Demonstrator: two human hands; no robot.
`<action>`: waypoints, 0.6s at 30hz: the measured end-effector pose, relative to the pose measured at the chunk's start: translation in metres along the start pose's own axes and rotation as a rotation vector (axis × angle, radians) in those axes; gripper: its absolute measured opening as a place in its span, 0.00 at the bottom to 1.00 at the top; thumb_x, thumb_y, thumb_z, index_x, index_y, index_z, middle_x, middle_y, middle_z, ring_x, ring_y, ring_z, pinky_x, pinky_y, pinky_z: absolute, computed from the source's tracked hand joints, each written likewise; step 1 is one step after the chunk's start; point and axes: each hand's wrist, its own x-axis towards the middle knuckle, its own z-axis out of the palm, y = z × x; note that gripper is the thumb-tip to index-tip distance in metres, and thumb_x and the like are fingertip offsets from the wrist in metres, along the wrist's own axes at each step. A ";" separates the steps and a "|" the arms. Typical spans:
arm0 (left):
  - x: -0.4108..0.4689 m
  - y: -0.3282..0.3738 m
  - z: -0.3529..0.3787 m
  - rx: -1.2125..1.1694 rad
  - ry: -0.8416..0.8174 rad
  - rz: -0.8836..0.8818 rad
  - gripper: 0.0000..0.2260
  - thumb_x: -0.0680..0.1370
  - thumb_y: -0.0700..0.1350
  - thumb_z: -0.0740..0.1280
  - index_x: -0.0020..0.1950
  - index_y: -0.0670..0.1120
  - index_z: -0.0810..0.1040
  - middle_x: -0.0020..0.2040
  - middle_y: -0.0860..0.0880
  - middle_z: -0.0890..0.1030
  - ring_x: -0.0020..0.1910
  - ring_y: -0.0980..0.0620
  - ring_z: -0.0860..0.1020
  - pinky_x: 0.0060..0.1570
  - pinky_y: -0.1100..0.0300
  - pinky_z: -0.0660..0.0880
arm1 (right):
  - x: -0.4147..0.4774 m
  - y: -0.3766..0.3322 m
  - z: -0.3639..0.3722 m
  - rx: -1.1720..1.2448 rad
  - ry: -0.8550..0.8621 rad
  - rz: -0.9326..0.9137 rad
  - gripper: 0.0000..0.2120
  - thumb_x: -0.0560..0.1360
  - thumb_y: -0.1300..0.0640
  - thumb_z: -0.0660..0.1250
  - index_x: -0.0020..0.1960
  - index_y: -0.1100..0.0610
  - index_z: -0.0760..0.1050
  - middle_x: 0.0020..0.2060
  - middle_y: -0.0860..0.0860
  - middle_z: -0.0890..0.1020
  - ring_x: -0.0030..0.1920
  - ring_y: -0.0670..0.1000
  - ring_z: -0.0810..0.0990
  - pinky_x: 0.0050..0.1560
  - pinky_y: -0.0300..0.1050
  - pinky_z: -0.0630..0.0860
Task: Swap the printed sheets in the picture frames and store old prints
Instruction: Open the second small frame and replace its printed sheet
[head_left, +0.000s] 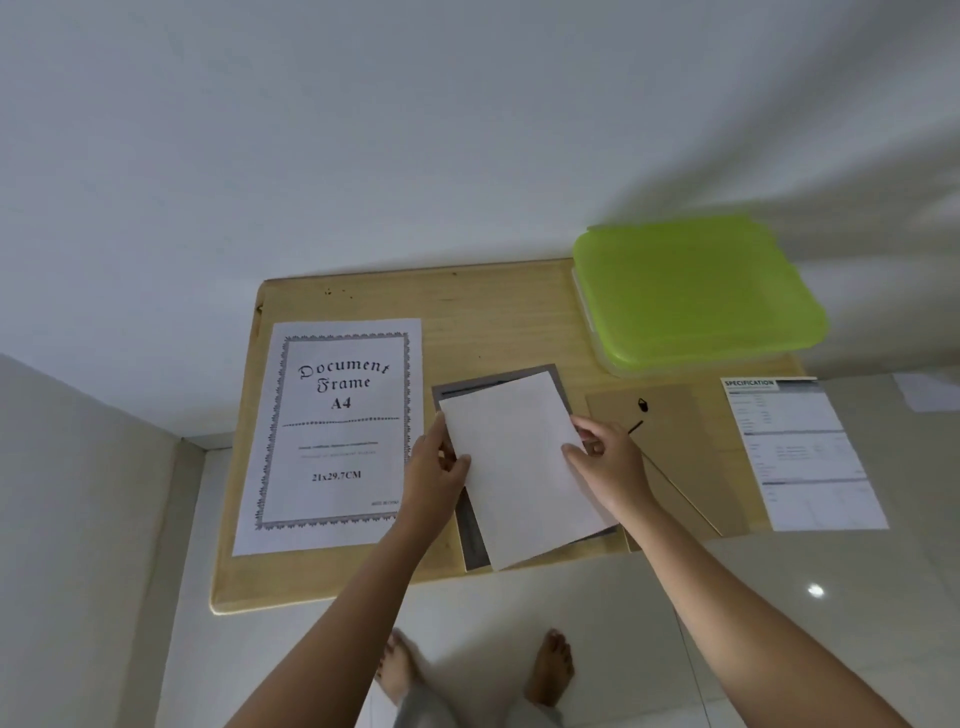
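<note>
A blank white sheet is gripped at its side edges by the fingers of the left hand and right hand, over the grey frame at centre; bare tabletop is left above.

frame mostly covered, specification sheet text blurred

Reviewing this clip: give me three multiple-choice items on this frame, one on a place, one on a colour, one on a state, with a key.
1. Where does the "Document Frame A4" sheet lie?
A. left part of the table
B. inside the box
C. on the floor

2. What colour is the box lid?
A. red
B. lime green
C. black

3. How is the blank white sheet held?
A. by both hands
B. by one hand
C. untouched

Key: 1 A, it lies flat left of the grey frame. 2 B, plainly green. 3 A, the left hand and right hand grip opposite edges.
</note>
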 end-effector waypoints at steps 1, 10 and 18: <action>-0.001 -0.004 0.005 0.044 0.012 -0.007 0.24 0.76 0.41 0.64 0.70 0.55 0.64 0.48 0.47 0.74 0.42 0.54 0.74 0.44 0.62 0.77 | -0.001 0.004 -0.001 -0.030 -0.007 -0.010 0.20 0.72 0.61 0.68 0.64 0.56 0.73 0.50 0.54 0.76 0.46 0.45 0.74 0.46 0.28 0.67; -0.009 -0.007 0.024 0.189 0.108 -0.067 0.24 0.77 0.41 0.65 0.72 0.41 0.64 0.53 0.46 0.67 0.44 0.54 0.70 0.47 0.67 0.68 | -0.001 0.015 0.001 -0.211 -0.062 -0.078 0.16 0.72 0.58 0.67 0.59 0.59 0.74 0.47 0.56 0.73 0.46 0.52 0.72 0.46 0.37 0.68; -0.024 -0.018 0.027 0.298 0.208 -0.054 0.18 0.76 0.43 0.66 0.65 0.43 0.70 0.56 0.42 0.68 0.55 0.46 0.68 0.54 0.56 0.70 | -0.015 0.015 0.013 -0.466 -0.111 -0.467 0.20 0.74 0.54 0.66 0.65 0.56 0.72 0.59 0.55 0.74 0.60 0.54 0.73 0.55 0.48 0.75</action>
